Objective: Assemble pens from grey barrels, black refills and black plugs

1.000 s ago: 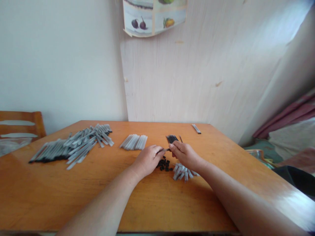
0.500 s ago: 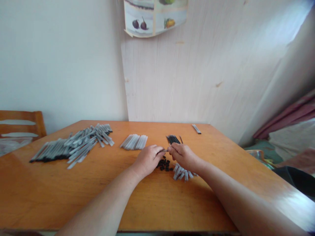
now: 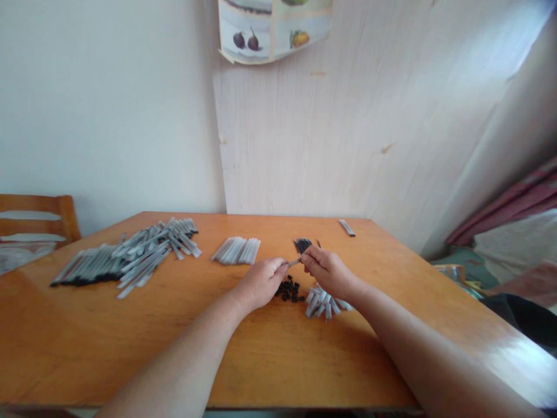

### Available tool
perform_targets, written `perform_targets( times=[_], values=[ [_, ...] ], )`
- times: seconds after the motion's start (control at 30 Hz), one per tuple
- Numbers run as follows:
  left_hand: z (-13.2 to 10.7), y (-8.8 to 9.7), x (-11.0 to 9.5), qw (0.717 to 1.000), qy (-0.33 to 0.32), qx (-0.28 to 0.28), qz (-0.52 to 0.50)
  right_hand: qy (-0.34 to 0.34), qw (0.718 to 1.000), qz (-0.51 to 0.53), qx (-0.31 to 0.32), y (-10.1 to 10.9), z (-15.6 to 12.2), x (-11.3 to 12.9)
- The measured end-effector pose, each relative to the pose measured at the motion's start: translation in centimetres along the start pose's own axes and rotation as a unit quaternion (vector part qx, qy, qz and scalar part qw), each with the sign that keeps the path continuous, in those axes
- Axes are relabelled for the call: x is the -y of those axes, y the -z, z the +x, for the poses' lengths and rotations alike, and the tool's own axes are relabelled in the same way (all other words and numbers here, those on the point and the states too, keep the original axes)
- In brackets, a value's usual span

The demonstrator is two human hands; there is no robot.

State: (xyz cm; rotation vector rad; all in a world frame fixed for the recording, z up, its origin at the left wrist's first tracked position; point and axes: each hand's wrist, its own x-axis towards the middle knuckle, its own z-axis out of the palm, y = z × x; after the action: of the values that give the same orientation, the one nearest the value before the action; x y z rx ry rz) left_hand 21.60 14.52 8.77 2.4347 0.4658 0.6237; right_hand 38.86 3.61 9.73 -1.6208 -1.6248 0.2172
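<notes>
Above the middle of the table, my left hand (image 3: 263, 281) pinches one end of a slim greyish pen barrel (image 3: 295, 262). The fingers of my right hand (image 3: 327, 270) are closed on its other end, so only a short middle part shows. Below the hands lie small black plugs (image 3: 289, 289) in a loose cluster. Short clear-grey caps (image 3: 322, 303) are heaped under my right wrist. Just behind my right hand is a bundle of thin black refills (image 3: 302, 245), partly covered by the fingers.
Clear barrels (image 3: 237, 250) lie in a row left of centre. A big pile of grey pens with black ends (image 3: 148, 249) covers the table's left side. A few more pens (image 3: 347, 227) lie at the back right. A wooden chair (image 3: 65, 217) stands at left.
My right hand has shifted slightly right, away from my left, and more of the pen barrel shows between them. The piles look unchanged.
</notes>
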Motion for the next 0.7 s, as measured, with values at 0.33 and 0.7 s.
perform_targets(
  times=[0.33, 0.7],
  values=[
    [-0.06, 0.18, -0.02, 0.998, 0.029, 0.028, -0.055, -0.007, 0.994, 0.112, -0.001, 0.07, 0.26, -0.74],
    [-0.21, 0.26, -0.16, 0.983, 0.062, 0.074, -0.156, -0.048, 0.973, 0.225, 0.009, 0.24, 0.37, -0.77]
  ],
)
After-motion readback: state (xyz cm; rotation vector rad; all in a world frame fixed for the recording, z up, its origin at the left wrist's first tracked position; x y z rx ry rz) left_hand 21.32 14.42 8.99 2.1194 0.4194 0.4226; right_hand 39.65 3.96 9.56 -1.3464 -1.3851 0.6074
